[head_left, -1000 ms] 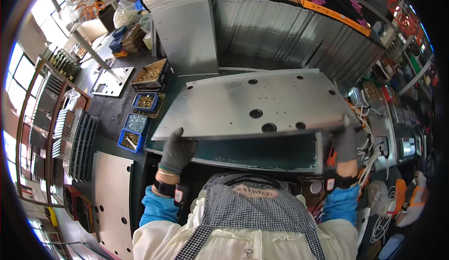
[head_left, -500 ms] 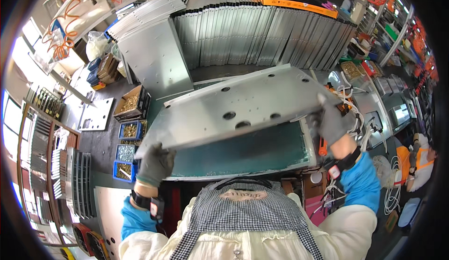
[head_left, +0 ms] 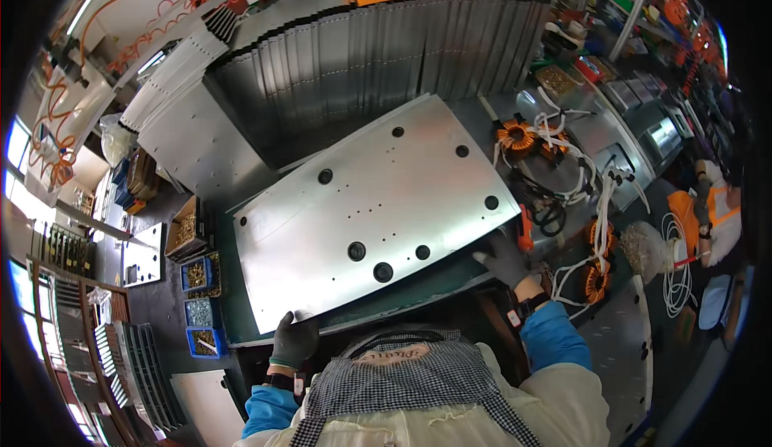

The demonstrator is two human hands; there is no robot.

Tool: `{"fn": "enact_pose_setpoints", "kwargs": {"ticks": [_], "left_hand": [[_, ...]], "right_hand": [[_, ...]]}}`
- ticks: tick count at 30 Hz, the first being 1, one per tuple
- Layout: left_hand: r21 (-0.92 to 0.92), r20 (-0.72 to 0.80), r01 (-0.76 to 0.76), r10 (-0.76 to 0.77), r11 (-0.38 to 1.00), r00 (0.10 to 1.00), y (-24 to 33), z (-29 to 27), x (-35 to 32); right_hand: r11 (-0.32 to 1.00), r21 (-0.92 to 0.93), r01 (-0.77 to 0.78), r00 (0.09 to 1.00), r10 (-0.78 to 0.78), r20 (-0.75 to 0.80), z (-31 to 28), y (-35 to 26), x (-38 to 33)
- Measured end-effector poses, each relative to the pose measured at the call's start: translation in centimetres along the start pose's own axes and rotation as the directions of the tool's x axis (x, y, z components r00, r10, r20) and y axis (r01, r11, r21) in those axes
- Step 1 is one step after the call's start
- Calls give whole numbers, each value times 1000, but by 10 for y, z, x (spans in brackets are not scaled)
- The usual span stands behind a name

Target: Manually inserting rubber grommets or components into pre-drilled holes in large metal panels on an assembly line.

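A flat silver metal panel point(head_left: 378, 214) with several round black-rimmed holes and small holes lies slanted across a dark green work mat point(head_left: 241, 318). At its near left corner, my left hand point(head_left: 294, 342) in a dark grey glove is closed on the edge, the fingertips partly hidden. My right hand point(head_left: 507, 260), gloved the same way, is by the near right edge with its fingers stretched out and apart. The fingers of this hand are at the panel's rim over the mat; whether they touch it I cannot tell.
Upright metal panels point(head_left: 346, 61) stand in a long row behind. Blue bins point(head_left: 211, 342) and a box of small fasteners point(head_left: 186, 230) sit at left. Orange-wound coils point(head_left: 515, 135) with white cables and an orange-handled tool point(head_left: 525, 228) lie at right. Another person's sleeve point(head_left: 724, 214) shows far right.
The panel has come down from a tilted, raised position to lie face up over the mat. My right hand has moved down and left along it, and its fingers have opened. The view has turned.
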State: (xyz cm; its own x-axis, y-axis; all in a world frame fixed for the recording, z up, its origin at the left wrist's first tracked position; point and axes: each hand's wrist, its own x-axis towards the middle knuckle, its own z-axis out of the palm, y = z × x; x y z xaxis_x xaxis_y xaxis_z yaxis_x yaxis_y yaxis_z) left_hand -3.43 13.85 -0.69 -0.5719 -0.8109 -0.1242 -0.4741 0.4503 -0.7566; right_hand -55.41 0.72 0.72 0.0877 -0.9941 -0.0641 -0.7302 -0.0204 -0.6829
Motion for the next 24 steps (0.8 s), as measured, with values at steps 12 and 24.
{"fn": "enact_pose_setpoints", "kwargs": {"ticks": [12, 24], "left_hand": [[-572, -160, 6, -119, 820, 980, 8, -45, 70], [-652, -47, 51, -107, 757, 993, 10, -48, 71]], "right_hand": [[794, -577, 193, 979, -120, 163, 19, 25, 118], [587, -793, 162, 961, 88, 262, -112, 61, 63]]}}
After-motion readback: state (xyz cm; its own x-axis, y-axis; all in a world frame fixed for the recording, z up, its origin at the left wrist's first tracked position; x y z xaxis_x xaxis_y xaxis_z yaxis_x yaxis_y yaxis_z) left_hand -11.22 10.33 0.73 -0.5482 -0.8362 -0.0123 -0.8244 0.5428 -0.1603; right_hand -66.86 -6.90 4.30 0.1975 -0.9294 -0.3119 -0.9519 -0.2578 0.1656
